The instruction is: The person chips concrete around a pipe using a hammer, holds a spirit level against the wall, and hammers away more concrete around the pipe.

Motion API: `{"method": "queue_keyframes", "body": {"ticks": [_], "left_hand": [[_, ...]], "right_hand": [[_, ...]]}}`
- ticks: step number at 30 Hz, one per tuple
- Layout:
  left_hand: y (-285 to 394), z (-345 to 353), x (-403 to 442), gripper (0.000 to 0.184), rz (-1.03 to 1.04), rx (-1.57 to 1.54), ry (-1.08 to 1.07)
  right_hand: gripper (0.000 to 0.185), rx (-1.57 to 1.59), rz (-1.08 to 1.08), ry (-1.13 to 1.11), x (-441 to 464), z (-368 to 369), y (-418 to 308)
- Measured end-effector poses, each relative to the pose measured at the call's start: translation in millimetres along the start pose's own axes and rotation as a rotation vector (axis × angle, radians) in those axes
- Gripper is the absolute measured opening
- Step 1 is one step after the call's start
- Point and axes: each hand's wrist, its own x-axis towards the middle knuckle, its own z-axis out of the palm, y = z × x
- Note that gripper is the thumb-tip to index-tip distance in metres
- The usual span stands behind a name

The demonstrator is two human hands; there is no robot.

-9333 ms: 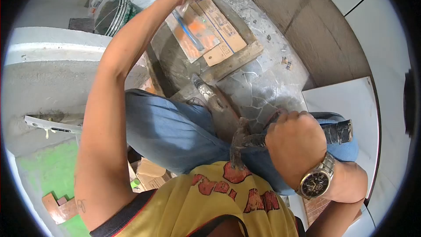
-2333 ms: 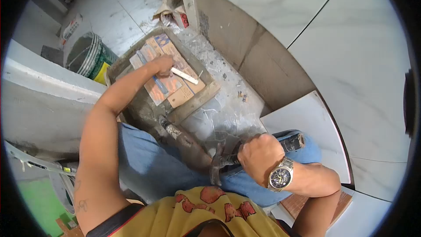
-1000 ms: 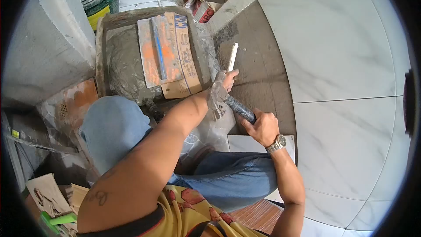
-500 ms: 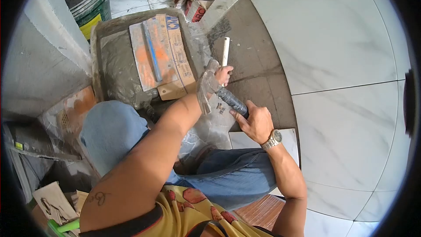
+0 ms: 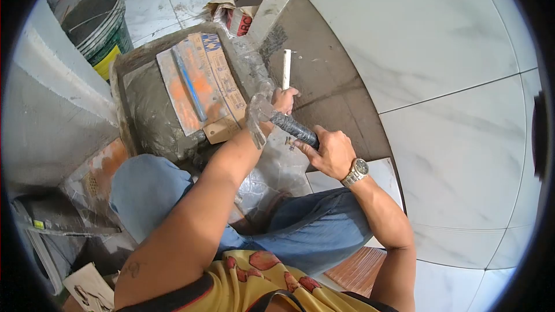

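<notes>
My left hand (image 5: 284,100) is closed around a slim white bar (image 5: 287,68), whose upper end sticks up above the fingers; its lower part is hidden behind the hand and hammer. With a watch on the wrist, my right hand (image 5: 334,153) grips a claw hammer (image 5: 296,129) by its black-wrapped handle. The metal hammer head (image 5: 258,114) hangs over my left wrist in this view; I cannot tell whether they touch. Beneath both hands lies the bare grey-brown floor (image 5: 329,110), with small debris beside the hammer handle.
A mortar tub (image 5: 118,89) at left holds wet grey mortar (image 5: 151,117), a flattened carton (image 5: 222,75) and a board with a blue-and-grey bar (image 5: 189,84). Behind it stand a bucket (image 5: 115,34) and a torn paper bag (image 5: 240,8). Large marbled tiles (image 5: 445,40) cover the right side.
The whole view has shifted and turned slightly. Both hands keep their holds on the white bar and the claw hammer, and appear a little farther left in view.
</notes>
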Motion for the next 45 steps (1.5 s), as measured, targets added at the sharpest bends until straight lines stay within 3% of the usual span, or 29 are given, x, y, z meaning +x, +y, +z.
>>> {"method": "queue_keyframes", "body": {"ticks": [3,4,6,8,9,10,11,12,13,15,17,18,25,33,39,42,45], "left_hand": [[23,-2,-17,0.032,0.072,0.41,0.238],[23,-11,-15,0.044,0.088,0.476,0.173],[2,-51,20,0.048,0.406,0.682,-0.084],[-17,-81,63,0.049,0.501,0.518,-0.064],[-22,-93,85,0.047,0.433,0.262,0.084],[-5,-107,105,0.046,0.508,0.39,0.213],[11,-120,126,0.045,0.566,0.52,0.357],[32,-131,134,0.043,0.756,1.036,0.467],[121,-91,38,0.039,0.574,1.1,0.197],[138,-121,52,0.036,0.646,1.207,-0.173],[218,-83,-14,0.033,0.654,2.225,-0.276],[222,-79,-15,0.03,0.655,2.285,-0.267],[194,-104,45,0.025,0.727,2.097,-0.071],[178,-112,61,0.023,0.657,2.312,-0.191],[175,-114,78,0.024,0.675,2.184,-0.179],[172,-118,83,0.028,0.585,2.088,-0.216],[160,-126,75,0.03,0.544,1.841,-0.255]], "right_hand": [[0.044,0.015,0.025,0.003,-2,-12,0],[0.043,0.025,0.034,0.009,-3,-19,0],[0.036,0.051,0.078,0.014,-6,-41,3],[0.033,0.122,0.117,0.047,-8,-60,5],[0.031,0.185,0.059,0.097,-7,-65,9],[0.03,0.272,0.013,0.135,-3,-73,9],[0.029,0.357,-0.025,0.17,0,-76,11],[0.025,0.287,-0.062,0.21,7,-67,23],[0.025,0.37,-0.101,0.233,18,-52,37],[0.025,0.486,-0.042,0.208,34,-10,54],[0.027,0.528,0.056,0.247,42,47,66],[0.027,0.568,0.112,0.216,45,82,75],[0.025,0.589,0.099,0.329,38,154,77],[0.029,0.606,0.3,0.184,26,175,96],[0.031,0.572,0.321,0.154,34,174,98],[0.031,0.563,0.256,0.208,35,168,92],[0.026,0.506,0.233,0.223,32,161,83]]}}
